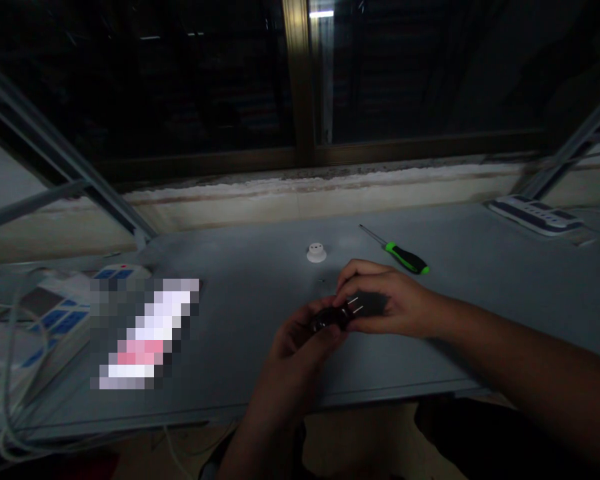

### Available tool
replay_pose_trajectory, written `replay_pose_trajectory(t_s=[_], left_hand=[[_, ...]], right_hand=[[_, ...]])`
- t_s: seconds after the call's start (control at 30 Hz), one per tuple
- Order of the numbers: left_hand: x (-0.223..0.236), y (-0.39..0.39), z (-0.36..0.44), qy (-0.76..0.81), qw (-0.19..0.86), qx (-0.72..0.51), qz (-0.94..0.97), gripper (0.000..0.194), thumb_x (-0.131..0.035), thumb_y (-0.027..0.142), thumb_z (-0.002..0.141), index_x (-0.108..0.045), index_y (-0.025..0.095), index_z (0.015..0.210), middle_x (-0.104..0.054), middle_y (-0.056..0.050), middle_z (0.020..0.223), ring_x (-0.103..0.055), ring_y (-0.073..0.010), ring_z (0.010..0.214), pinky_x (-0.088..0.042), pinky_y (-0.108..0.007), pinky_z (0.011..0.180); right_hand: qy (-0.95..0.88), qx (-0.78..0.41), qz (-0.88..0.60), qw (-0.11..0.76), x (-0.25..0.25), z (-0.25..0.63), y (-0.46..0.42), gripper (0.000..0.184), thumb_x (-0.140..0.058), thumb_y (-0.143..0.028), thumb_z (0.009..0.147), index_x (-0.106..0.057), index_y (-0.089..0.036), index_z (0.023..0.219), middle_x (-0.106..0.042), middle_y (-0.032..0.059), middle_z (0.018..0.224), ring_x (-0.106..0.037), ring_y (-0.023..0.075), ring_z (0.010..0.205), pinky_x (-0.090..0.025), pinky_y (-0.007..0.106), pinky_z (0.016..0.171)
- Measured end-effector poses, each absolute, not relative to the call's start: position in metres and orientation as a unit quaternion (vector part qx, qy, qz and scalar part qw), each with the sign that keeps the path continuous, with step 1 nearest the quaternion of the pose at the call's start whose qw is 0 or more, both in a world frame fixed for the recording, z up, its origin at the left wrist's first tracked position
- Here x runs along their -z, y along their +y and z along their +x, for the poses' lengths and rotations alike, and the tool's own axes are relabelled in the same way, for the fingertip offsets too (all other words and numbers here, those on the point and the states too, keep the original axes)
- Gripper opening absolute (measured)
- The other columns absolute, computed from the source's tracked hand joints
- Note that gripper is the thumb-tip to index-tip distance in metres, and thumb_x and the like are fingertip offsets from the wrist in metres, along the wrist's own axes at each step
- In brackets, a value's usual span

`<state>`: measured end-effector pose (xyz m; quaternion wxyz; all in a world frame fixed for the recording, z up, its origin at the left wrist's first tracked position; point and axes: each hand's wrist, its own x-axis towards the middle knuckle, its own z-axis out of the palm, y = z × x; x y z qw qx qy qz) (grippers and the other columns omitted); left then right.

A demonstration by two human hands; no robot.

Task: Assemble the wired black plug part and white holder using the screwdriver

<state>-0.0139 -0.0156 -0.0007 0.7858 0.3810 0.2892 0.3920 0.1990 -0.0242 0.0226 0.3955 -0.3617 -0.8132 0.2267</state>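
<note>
You are holding a dark plug (pixel 327 317) between both hands, above the near part of the counter (pixel 280 400), low in the middle of the frame. Your left hand (pixel 297 350) is cupping it from below, with its fingers curled around the body. Your right hand (pixel 380 300) is gripping it from the right, with its fingers (pixel 360 272) clamped over the top. Two metal prongs (pixel 355 305) are showing between your hands, and your hands are hiding most of the plug, so you cannot tell whether its casing is closed.

Just beyond your hands, a tiny screw (pixel 321 280) is lying loose on the counter, so at least one screw is not yet in place. Farther up, a round white fitting (pixel 317 253) is sitting alone, with nothing joined to it. A green-and-black screwdriver (pixel 405 259) is lying to its right, and neither hand is touching it.

At the left of the frame, a white power strip (pixel 45 327) is lying beside a pixelated patch (pixel 145 333) that hides whatever is there. Another power strip (pixel 535 215) is resting at the upper right, below a dark window (pixel 180 80).
</note>
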Motion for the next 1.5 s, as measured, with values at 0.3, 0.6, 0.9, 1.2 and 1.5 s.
replay_pose_trajectory(t_s=[0.3,0.6,0.9,1.2,1.5], left_hand=[[0.005,-0.014,-0.015,0.292,0.782,-0.39,0.389,0.03,-0.085,0.024,0.071,-0.079,0.021,0.101,-0.076,-0.008,0.11,-0.069,-0.0241,0.105,-0.053,-0.036,0.098],[0.005,-0.013,-0.015,0.269,0.783,-0.39,0.402,0.029,-0.086,0.026,0.072,-0.077,0.022,0.1,-0.075,-0.004,0.106,-0.067,-0.02,0.103,-0.05,-0.029,0.094],[0.009,-0.011,-0.018,0.248,0.775,-0.364,0.453,0.022,-0.081,0.032,0.084,-0.078,0.024,0.104,-0.075,-0.004,0.102,-0.067,-0.0164,0.101,-0.048,-0.025,0.092],[0.006,-0.01,-0.017,0.243,0.789,-0.361,0.434,0.021,-0.084,0.028,0.08,-0.079,0.022,0.099,-0.074,-0.004,0.097,-0.068,-0.0151,0.097,-0.05,-0.022,0.087],[0.002,-0.009,-0.019,0.256,0.812,-0.369,0.373,0.022,-0.089,0.026,0.072,-0.08,0.02,0.091,-0.074,-0.002,0.089,-0.067,-0.0109,0.079,-0.054,-0.02,0.073]], right_hand=[[-0.819,-0.223,-0.364,0.385,-0.021,0.198,-0.025,0.027,-0.078,-0.03,0.085,-0.071,-0.023,0.109,-0.061,0.0066,0.109,-0.062,0.0183,0.102,-0.052,0.036,0.091],[-0.822,-0.213,-0.353,0.392,-0.021,0.194,-0.029,0.025,-0.076,-0.027,0.086,-0.071,-0.021,0.11,-0.06,0.0053,0.104,-0.062,0.015,0.094,-0.053,0.03,0.084],[-0.826,-0.196,-0.33,0.412,-0.024,0.189,-0.032,0.029,-0.08,-0.028,0.084,-0.069,-0.016,0.108,-0.064,0.0052,0.097,-0.063,0.0131,0.089,-0.052,0.026,0.078],[-0.824,-0.188,-0.318,0.429,-0.023,0.185,-0.032,0.029,-0.082,-0.03,0.082,-0.068,-0.015,0.103,-0.066,0.0044,0.092,-0.063,0.0126,0.085,-0.051,0.025,0.075],[-0.81,-0.209,-0.32,0.445,-0.026,0.187,-0.035,0.026,-0.081,-0.025,0.08,-0.064,-0.018,0.098,-0.071,0.0051,0.092,-0.069,0.0154,0.084,-0.055,0.029,0.076]])
